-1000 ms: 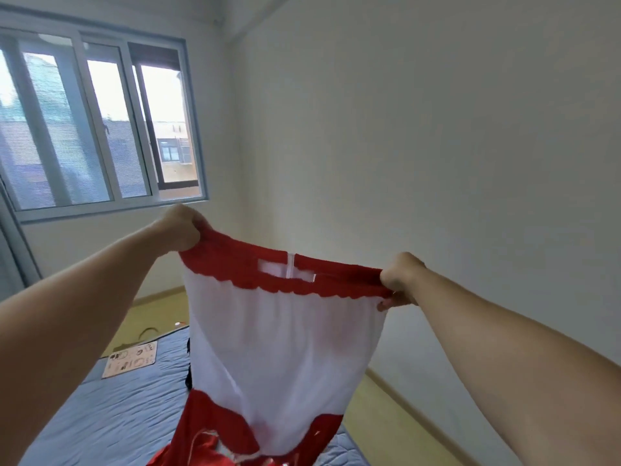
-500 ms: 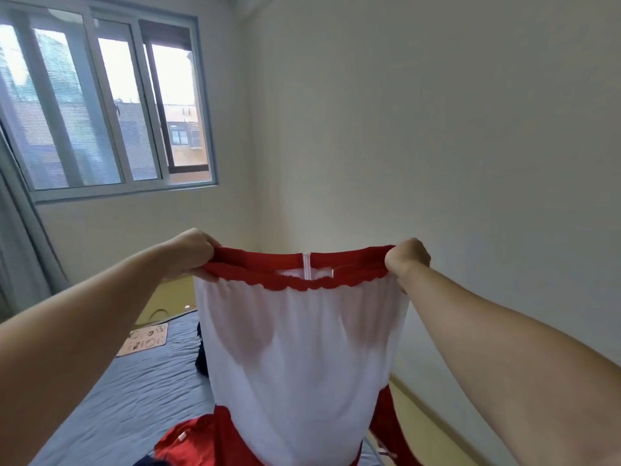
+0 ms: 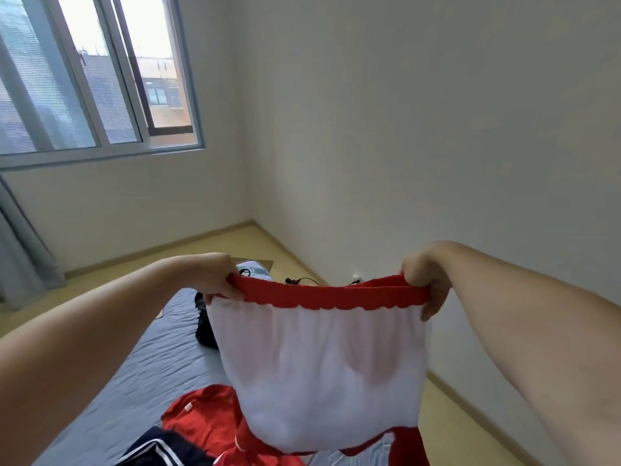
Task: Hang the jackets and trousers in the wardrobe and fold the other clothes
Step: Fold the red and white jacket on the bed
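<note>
1. Gripping the left end of a red waistband [image 3: 329,295] with the left hand [image 3: 216,280], fingers curled over the band and closed on the cloth.
2. Gripping the right end of the same band with the right hand [image 3: 426,285], fingers hooked down over its front, thumb hidden behind.
3. Holding the red-and-white garment [image 3: 319,375] stretched flat between both hands, up in the air above the near right part of the bed [image 3: 134,364], with white lining hanging down from the band and red cloth showing under its lower hem.
4. Lying on the bed close to its near edge, partly under the hanging cloth: a crumpled red garment [image 3: 201,418], touching a dark navy garment with white stripes [image 3: 158,449] at the very bottom.
5. Farther along the bed, towards its right edge: a black item [image 3: 204,327], half hidden behind the held garment, too unclear to name.
6. Past the far end of the bed: a dark cable [image 3: 299,280] on the floor [image 3: 470,428] and a wall socket [image 3: 356,276] low on the right wall.
7. On the left: a window [image 3: 100,79] and a grey curtain [image 3: 20,257].
</note>
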Available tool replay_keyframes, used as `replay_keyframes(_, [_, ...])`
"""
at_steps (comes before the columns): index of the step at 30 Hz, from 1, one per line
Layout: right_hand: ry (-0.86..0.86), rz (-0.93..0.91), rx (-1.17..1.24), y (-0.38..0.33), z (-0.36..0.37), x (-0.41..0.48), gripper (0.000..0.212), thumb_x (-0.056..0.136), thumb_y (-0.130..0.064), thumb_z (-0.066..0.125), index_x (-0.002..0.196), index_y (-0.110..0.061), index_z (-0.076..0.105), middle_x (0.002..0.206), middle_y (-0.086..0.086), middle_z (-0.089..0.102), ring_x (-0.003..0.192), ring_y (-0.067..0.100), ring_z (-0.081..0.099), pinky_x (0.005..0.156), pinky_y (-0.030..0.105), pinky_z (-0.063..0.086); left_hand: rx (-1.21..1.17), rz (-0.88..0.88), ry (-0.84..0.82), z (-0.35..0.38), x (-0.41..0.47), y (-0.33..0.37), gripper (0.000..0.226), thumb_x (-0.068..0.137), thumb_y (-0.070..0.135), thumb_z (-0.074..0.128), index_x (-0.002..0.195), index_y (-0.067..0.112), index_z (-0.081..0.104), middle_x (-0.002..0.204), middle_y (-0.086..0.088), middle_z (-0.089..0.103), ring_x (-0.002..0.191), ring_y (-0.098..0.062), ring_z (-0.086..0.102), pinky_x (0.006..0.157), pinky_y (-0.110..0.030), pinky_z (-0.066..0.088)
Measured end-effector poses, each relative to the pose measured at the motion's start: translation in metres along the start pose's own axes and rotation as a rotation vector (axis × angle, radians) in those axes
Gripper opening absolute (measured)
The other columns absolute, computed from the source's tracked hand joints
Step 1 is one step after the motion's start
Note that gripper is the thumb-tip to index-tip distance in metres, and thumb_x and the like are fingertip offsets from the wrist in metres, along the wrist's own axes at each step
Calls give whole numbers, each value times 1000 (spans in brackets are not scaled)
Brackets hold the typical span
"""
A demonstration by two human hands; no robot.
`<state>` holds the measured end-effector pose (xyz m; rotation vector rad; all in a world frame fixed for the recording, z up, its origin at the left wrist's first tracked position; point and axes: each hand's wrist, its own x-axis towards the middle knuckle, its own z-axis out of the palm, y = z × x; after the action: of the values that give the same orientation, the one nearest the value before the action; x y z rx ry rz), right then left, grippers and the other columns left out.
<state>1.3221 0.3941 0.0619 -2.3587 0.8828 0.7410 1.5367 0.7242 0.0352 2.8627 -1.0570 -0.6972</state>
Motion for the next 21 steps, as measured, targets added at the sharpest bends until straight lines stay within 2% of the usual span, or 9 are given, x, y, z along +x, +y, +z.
replay_keyframes(2, [-27, 5, 157, 2, 6, 13, 36, 101, -4, 34, 102, -7, 70, 63, -1, 71, 42, 14, 59, 48, 26, 47, -61, -19, -26, 7, 12, -13, 24, 86, 40, 73, 63, 33, 69, 51, 16, 61, 59, -17, 73, 77, -30, 55])
replay_keyframes(3, [-57, 13, 195, 1, 8, 18, 31, 100, -12, 37, 99, -9, 68, 63, -2, 67, 39, 13, 51, 47, 23, 38, -93, -25, -28, 11, 18, -18, 22, 86, 37, 74, 66, 31, 69, 54, 13, 62, 60, -19, 74, 79, -34, 57])
replay_keyframes(5, [-179, 21, 251, -1, 8, 27, 29, 98, -41, 52, 101, -18, 69, 75, -3, 60, 44, 14, 42, 53, 25, 28, -142, -27, -54, 16, 28, -23, 19, 87, 32, 77, 69, 30, 70, 64, 7, 63, 58, -21, 73, 73, -37, 61])
replay_keyframes(7, [-318, 62, 208, -3, 3, 39, 35, 89, -58, 67, 98, -25, 69, 75, -6, 58, 46, 13, 44, 57, 25, 29, -153, -45, -128, 20, 38, -25, 11, 88, 27, 78, 79, 27, 71, 78, 0, 65, 58, -22, 73, 60, -31, 59])
replay_keyframes(10, [-409, 140, 26, -6, -3, 67, 33, 84, -45, 78, 99, -21, 60, 64, -4, 57, 47, 13, 49, 58, 22, 39, -199, -89, -246, 28, 57, -27, 9, 87, 19, 79, 92, 15, 73, 92, -8, 65, 61, -27, 72, 55, -29, 58])
replay_keyframes(14, [-430, 209, -159, -14, -17, 118, 43, 79, -47, 83, 94, -15, 58, 67, 4, 52, 57, 18, 46, 60, 27, 44, -310, -181, -454, 34, 76, -24, 7, 86, 11, 79, 84, 17, 79, 92, -7, 71, 67, -21, 74, 61, -33, 60])
replay_keyframes(18, [-466, 258, -196, -34, -37, 171, 55, 81, -40, 84, 117, -8, 58, 96, 12, 59, 73, 25, 58, 74, 34, 53, -414, -338, -546, 34, 101, -22, 12, 86, 4, 78, 91, 14, 80, 97, -7, 75, 82, -24, 73, 69, -38, 62])
replay_keyframes(20, [-415, 190, -157, -45, -46, 203, 64, 87, -37, 79, 132, -2, 50, 117, 21, 60, 90, 37, 66, 95, 45, 54, -422, -418, -465, 33, 119, -24, 13, 85, 2, 77, 95, 12, 79, 101, -9, 71, 83, -26, 72, 71, -37, 62])
replay_keyframes(21, [-363, 124, -126, -51, -48, 219, 65, 91, -35, 75, 136, 1, 45, 125, 27, 58, 96, 42, 67, 100, 52, 52, -373, -444, -374, 32, 131, -27, 14, 86, 4, 77, 98, 12, 78, 100, -7, 69, 81, -25, 72, 71, -35, 62])
